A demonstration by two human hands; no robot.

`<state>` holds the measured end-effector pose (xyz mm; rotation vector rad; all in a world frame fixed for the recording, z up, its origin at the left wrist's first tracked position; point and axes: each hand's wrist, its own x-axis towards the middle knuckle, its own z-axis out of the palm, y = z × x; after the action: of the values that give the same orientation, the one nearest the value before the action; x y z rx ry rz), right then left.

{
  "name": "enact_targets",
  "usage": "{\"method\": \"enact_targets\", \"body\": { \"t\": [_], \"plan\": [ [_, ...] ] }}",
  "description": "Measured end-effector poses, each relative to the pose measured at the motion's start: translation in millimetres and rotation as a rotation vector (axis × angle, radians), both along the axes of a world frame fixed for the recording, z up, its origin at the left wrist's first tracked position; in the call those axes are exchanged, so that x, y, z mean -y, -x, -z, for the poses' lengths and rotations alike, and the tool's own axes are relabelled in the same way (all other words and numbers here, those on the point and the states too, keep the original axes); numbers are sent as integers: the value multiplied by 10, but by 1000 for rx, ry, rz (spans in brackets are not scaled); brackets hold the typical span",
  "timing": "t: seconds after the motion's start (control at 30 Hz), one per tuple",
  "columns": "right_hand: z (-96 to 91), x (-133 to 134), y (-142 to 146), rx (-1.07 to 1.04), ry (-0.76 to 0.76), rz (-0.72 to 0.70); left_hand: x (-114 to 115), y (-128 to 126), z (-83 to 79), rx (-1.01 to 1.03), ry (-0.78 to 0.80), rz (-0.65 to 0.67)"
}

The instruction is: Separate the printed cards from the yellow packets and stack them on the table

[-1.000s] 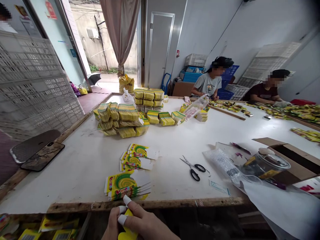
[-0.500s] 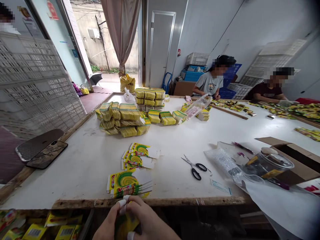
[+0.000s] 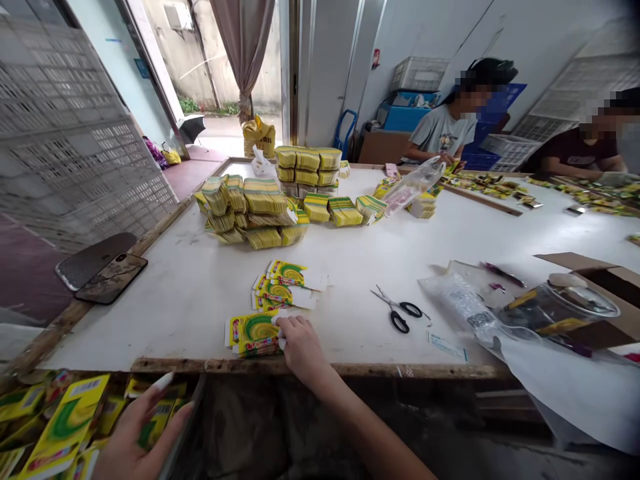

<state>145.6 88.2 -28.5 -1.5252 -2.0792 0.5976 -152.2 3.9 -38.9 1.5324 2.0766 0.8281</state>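
Note:
My right hand point(image 3: 300, 347) rests on the near stack of yellow-green printed cards point(image 3: 253, 331) by the table's front edge, its taped fingertips pressed on the stack's white end. My left hand point(image 3: 137, 433) is low at the left, below the table edge, fingers spread over loose yellow-green cards point(image 3: 63, 427) in a bin; one white-taped fingertip sticks up. Two smaller piles of the same cards point(image 3: 287, 283) lie just behind the near stack.
Bundled card stacks point(image 3: 260, 210) fill the table's far middle. Scissors point(image 3: 400, 312), a plastic bag point(image 3: 465, 307), a clear jar point(image 3: 565, 310) and a cardboard box point(image 3: 595, 273) lie at the right. Two phones point(image 3: 103, 267) rest on the left edge. Two other people sit at the far right.
My hands have parted: the right one went forward onto the near card stack, the left one dropped down to the bin at the left. The view has tilted downward.

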Motion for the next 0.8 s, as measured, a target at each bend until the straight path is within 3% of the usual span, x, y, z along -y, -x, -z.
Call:
{"method": "enact_targets", "body": {
  "t": [0.13,0.23,0.33,0.43,0.57,0.67,0.8],
  "plan": [
    [-41,15,11,45,6,-20,-60,-625,-90,139,-74,244],
    [-96,-33,33,52,16,-50,-100,-801,-82,147,-106,401],
    [-136,-82,59,18,28,-39,-80,-852,-42,182,-109,452],
    [-147,-68,40,-105,27,-19,-24,-916,5,321,-47,400],
    [-199,108,7,-379,70,-27,14,-1104,-59,701,-13,174],
    [-298,339,89,-665,200,-114,-24,-1295,-281,1059,-120,39],
    [-374,629,288,-1157,527,-257,-120,-1522,-617,1360,-275,-90]
  ]
}}
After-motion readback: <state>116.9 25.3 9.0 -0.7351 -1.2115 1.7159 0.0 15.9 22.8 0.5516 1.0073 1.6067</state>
